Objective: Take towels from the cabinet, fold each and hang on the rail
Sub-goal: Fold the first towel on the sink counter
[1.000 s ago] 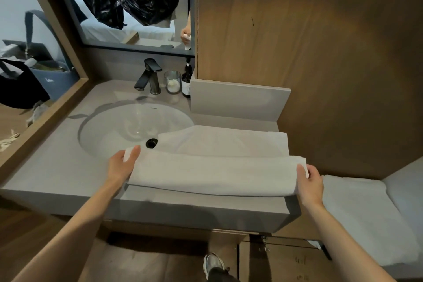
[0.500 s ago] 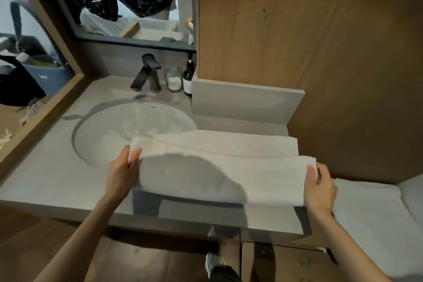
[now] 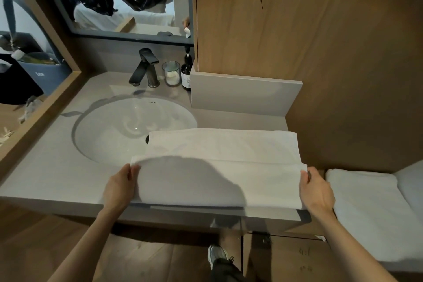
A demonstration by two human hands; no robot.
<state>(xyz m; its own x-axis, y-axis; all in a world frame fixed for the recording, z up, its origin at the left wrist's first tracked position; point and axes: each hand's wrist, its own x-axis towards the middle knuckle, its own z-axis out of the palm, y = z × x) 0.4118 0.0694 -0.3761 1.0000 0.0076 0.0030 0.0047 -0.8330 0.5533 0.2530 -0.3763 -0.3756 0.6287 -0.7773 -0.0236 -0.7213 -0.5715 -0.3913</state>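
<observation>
A wood-panelled wall is seen above a grey worktop holding a white basin and a dark tap. A white towel is laid folded across the worktop's front right, its left end overlapping the basin. A 2nd towel is cut off at the frame's right edge. The towel's 2 ends are gripped by the left hand and right hand, fingers curled under the cloth, mostly hidden.

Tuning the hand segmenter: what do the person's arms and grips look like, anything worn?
Nothing worn. Left grip and right grip are bare hands: no gloves, rings or watch visible. Both forearms are bare to the frame edge, no sleeves.
</observation>
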